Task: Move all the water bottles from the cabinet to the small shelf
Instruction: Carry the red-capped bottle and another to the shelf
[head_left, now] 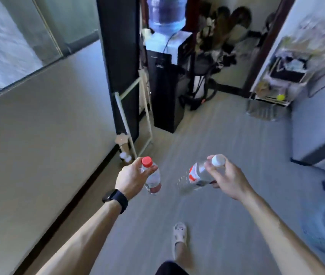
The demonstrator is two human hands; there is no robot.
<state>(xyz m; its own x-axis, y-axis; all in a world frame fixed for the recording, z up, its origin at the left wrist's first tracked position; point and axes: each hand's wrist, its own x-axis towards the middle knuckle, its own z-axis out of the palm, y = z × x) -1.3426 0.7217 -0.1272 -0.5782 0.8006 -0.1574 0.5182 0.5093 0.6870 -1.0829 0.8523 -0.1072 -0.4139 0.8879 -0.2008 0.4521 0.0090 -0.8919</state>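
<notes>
Two bottles carried over open floor, both held high by the neck.

My left hand [132,175] curls round the red-cap bottle [153,180] just under its cap. My right hand [227,176] pinches the white-cap bottle [197,175] at the neck, body slanting down and leftward. Both hang above the floor [237,147], on no shelf. The right hold looks thin: a swing could slip it loose or knock the bottles together.

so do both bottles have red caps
No, the red-capped bottle is in the left hand, but the right hand holds a white-capped bottle.
</notes>
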